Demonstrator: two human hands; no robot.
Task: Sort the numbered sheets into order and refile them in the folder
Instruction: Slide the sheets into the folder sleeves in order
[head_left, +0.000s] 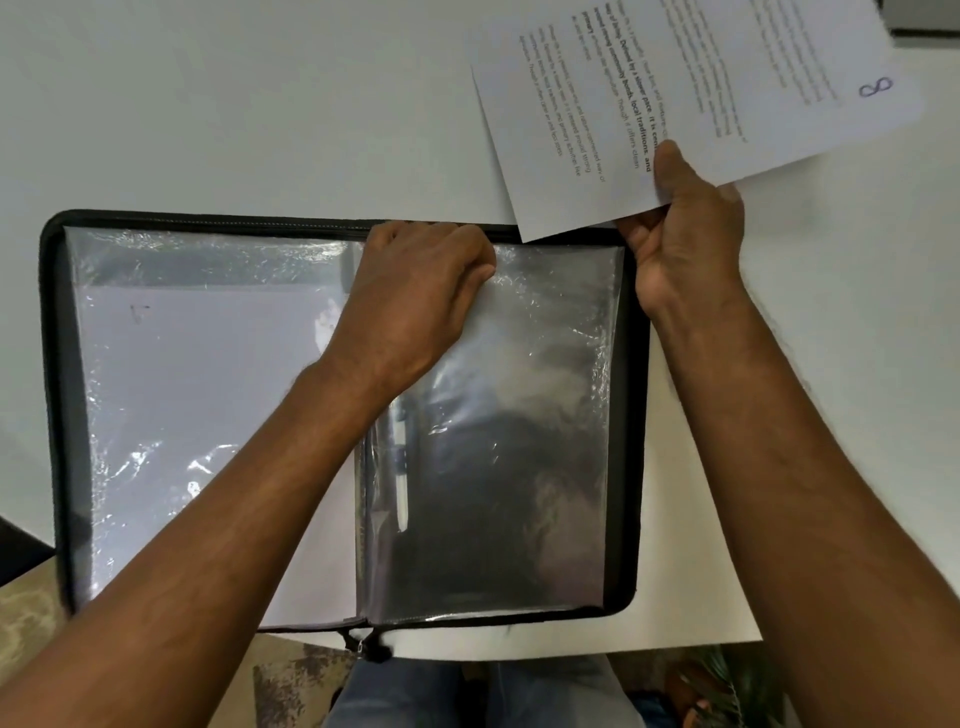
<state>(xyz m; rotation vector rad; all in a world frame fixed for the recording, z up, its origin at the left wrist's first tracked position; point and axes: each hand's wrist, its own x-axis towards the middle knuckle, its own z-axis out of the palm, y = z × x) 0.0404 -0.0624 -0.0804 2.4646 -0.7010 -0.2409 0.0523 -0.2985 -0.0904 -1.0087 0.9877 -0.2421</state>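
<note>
While right hand (680, 228) fingers pinch sheet 8 (691, 98) | left hand (421, 291) fingers grip sleeve (545, 415) top | folder (52, 364) open

black zip folder (52, 364) open flat, printed sheet (691, 104) marked 8 above

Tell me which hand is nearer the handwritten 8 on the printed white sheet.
Right. The right hand pinches that printed white sheet at its lower edge, below the handwritten 8. The left hand is farther away, on the clear plastic sleeve.
</note>
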